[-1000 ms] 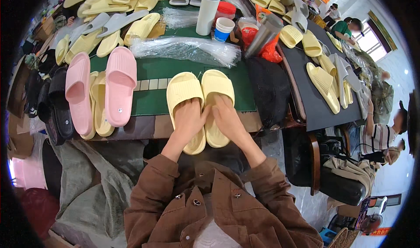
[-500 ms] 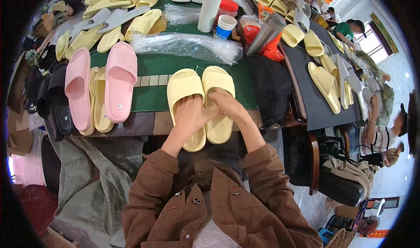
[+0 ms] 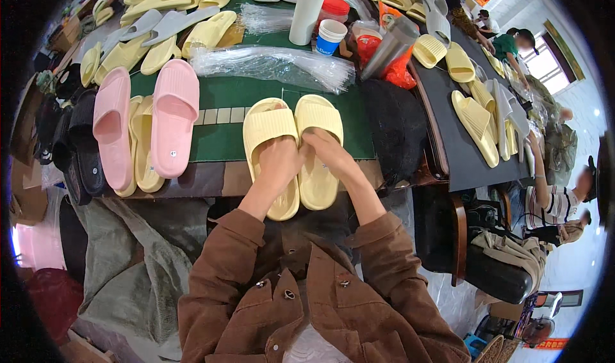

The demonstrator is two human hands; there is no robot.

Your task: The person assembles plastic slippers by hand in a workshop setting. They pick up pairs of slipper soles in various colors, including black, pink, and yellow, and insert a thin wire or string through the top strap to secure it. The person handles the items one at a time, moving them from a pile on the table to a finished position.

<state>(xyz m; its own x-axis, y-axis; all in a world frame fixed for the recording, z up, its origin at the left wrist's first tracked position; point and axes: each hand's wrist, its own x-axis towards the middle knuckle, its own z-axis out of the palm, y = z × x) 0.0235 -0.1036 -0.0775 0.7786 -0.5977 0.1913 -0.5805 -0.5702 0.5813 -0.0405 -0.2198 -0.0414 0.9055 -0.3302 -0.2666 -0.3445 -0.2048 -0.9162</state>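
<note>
Footwear workshop: loose slippers (image 3: 209, 35) heaped at the worktop (image 3: 221, 146)'s far-left corner, clear plastic strands (image 3: 272, 67) bundled mid-top, co-workers (image 3: 544, 206) along a second, dark table (image 3: 460, 169).

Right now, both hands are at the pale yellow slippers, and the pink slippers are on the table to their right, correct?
Not quite: the pink slippers are to the left of the pale yellow slippers, as the head view shows. The left hand and right hand are at the yellow pair.
</note>
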